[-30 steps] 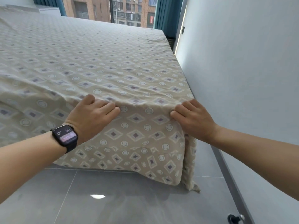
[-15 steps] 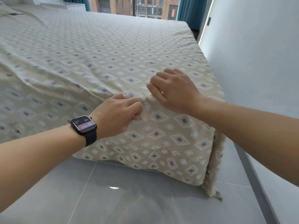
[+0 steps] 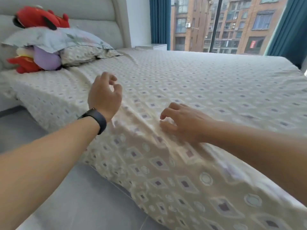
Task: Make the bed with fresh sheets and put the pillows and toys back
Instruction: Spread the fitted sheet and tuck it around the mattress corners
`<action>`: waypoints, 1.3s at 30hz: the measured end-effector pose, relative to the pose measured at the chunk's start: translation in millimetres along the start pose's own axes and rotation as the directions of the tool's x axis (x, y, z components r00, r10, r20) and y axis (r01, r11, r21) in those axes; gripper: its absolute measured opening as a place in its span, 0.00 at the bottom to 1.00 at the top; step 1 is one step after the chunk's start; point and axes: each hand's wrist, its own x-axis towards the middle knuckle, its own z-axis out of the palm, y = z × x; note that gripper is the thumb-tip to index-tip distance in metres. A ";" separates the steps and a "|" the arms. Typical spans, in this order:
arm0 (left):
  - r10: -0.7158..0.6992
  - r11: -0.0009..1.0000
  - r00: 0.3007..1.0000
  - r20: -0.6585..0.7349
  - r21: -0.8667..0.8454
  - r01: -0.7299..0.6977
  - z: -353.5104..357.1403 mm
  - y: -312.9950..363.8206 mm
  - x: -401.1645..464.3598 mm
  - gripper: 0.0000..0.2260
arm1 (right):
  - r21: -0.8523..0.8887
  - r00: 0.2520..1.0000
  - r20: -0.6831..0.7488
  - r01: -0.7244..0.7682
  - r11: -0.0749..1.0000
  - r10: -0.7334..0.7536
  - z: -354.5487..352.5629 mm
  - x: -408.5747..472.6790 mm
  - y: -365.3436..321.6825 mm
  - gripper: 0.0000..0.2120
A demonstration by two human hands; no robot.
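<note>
The patterned sheet (image 3: 191, 83) lay spread over the whole mattress, beige with small diamonds and circles, its edge draping over the near side toward the grey floor (image 3: 66, 205). A long fold ran along it from the pillows down between our hands.

Our left hand (image 3: 104, 95) hovered above the sheet near that fold, wrist raised, back of the hand toward us, fingers loosely curled with the thumb and forefinger close together; they held nothing. A dark smartwatch (image 3: 95, 119) sat on that wrist. Our right hand (image 3: 181, 122) reached in low from the right, palm down, fingertips bent like a claw and touching the fabric at the crease; through the blur we could not tell whether they pinched any cloth.

At the head of the bed two pillows (image 3: 69, 45) were stacked against the padded headboard (image 3: 93, 17). A red plush toy (image 3: 39, 18) lay on top of them, and a purple plush toy (image 3: 47, 58) and another red one (image 3: 23, 64) were tucked beside them. Behind the bed stood a window (image 3: 219, 25) with teal curtains (image 3: 159, 20).
</note>
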 end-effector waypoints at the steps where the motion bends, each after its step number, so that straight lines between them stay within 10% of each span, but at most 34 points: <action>1: -0.150 0.978 0.987 0.052 0.155 0.141 3.1 -31.2 16.3 0.12 | 0.034 1.000 0.000 0.003 0.999 -0.003 4.2 17.4 -2.4 0.20; 4: -0.430 0.835 0.884 0.182 0.452 0.313 9.4 -111.1 40.4 0.21 | 0.110 0.999 0.010 0.039 0.993 -0.041 18.8 87.0 -24.7 0.24; 11: -0.525 0.747 0.751 0.400 0.640 0.182 38.3 -158.9 36.5 0.35 | 0.096 0.986 0.163 0.028 0.995 -0.044 70.8 192.6 -87.4 0.29; 15: -0.673 0.678 0.488 0.556 0.728 0.105 12.5 -116.6 50.6 0.30 | 0.000 0.898 0.436 -0.069 0.998 0.062 36.3 204.0 -102.9 0.28; 18: -0.753 0.639 0.138 0.643 0.765 -0.082 -37.2 -58.8 101.2 0.21 | 0.001 0.708 0.704 -0.080 0.997 0.056 -35.8 225.2 -120.8 0.24; 25: -0.754 0.600 0.148 0.640 0.762 -0.242 -136.0 -8.0 173.0 0.14 | 0.010 0.641 0.750 -0.254 0.967 0.161 -169.7 208.5 -102.4 0.20; 29: -0.742 0.633 0.034 0.669 0.717 -0.291 -177.0 1.0 209.1 0.14 | 0.217 0.602 0.788 -0.076 0.973 -0.129 -215.4 212.8 -117.5 0.19; 33: -0.682 0.728 -0.162 0.714 0.638 -0.253 -184.2 12.0 280.8 0.14 | 0.046 0.502 0.863 0.023 0.999 -0.051 -271.2 261.8 -80.1 0.19; 36: -0.603 0.791 -0.073 0.794 0.607 0.071 -156.9 11.5 348.2 0.15 | 0.022 0.623 0.782 -0.062 0.998 0.021 -291.4 325.7 -60.0 0.19; 39: -0.585 0.811 0.049 0.810 0.583 0.054 -151.4 0.4 381.4 0.15 | 0.057 0.645 0.764 -0.056 0.997 -0.008 -306.2 371.3 -55.5 0.19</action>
